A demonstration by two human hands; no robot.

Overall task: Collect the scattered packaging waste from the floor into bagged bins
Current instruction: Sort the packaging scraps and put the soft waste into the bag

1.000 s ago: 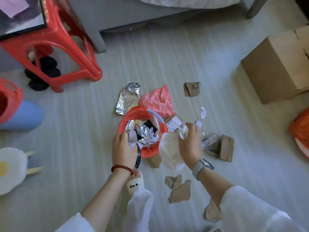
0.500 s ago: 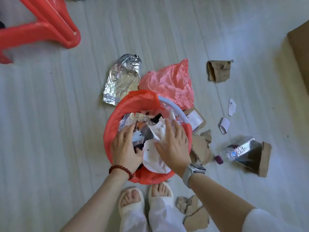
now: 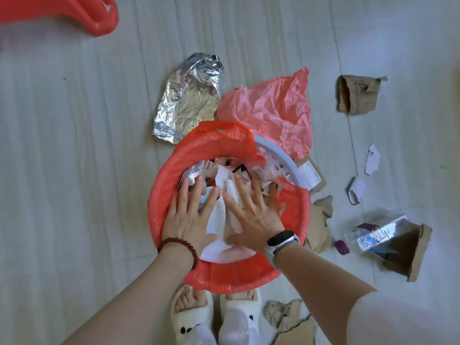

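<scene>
1. The round white bin point(image 3: 286, 161) lined with a red plastic bag point(image 3: 199, 150) stands on the pale floor point(image 3: 74, 170) just in front of the person's slippered feet point(image 3: 216, 317), and it is full of crumpled waste.
2. The left hand point(image 3: 189, 217) lies flat on that waste, fingers straight and spread, gripping nothing.
3. The right hand point(image 3: 251, 217) presses down beside it the same way, palm on a sheet of white paper point(image 3: 219, 215); a grey smartwatch point(image 3: 282, 241) sits on that wrist, a dark red bead bracelet point(image 3: 179, 245) on the other.
4. Under the hands the heap is hard to sort out: bits of foil, white scraps, something black.
5. Behind the bin lie a crumpled sheet of silver foil point(image 3: 189, 100) and a loose pink plastic bag point(image 3: 271, 108).
6. To the right are torn brown cardboard pieces point(image 3: 357, 95), small white paper scraps point(image 3: 372, 161) and a squashed clear plastic bottle point(image 3: 373, 235) lying against a cardboard wedge point(image 3: 410, 255).
7. A red plastic stool point(image 3: 99, 16) is cut off at the top left corner.
</scene>
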